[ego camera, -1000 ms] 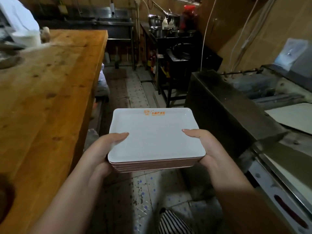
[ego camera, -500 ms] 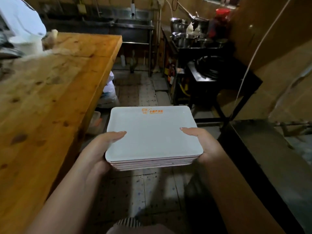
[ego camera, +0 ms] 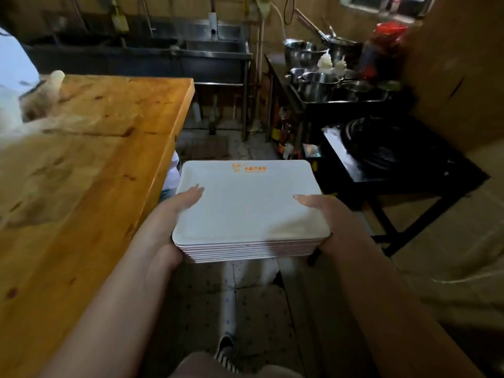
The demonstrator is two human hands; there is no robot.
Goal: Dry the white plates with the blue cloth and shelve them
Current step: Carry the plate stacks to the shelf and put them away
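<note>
Centrally, a stack of white plates (ego camera: pixel 249 211) is carried level above the tiled floor (ego camera: pixel 253 304), held between both hands; the plates are rectangular with rounded corners, and an orange printed mark (ego camera: pixel 248 168) is seen near the far edge of the top plate. The left hand (ego camera: pixel 169 222) is clasped on the left side of the stack, its thumb laid across the top plate and its fingers hidden beneath; the right hand (ego camera: pixel 327 222) is clasped on the right side in the same way, thumb on top, fingers out of sight below. Both bare forearms are extended from the lower corners of the view. A wooden table (ego camera: pixel 90 186) is seen to the left, just beside the left forearm, with blurred white objects at its far left end; a steel sink (ego camera: pixel 207 54) is set against the back wall beyond the table. To the right of the sink, metal pots (ego camera: pixel 317 84) are grouped on a dark counter, with a red-topped container (ego camera: pixel 386 47) behind them; nearer, a black stand (ego camera: pixel 387 162) bearing a dark round pan is placed right of the stack. A striped shoe (ego camera: pixel 226 350) is visible on the floor below the plates; no blue cloth can be made out.
</note>
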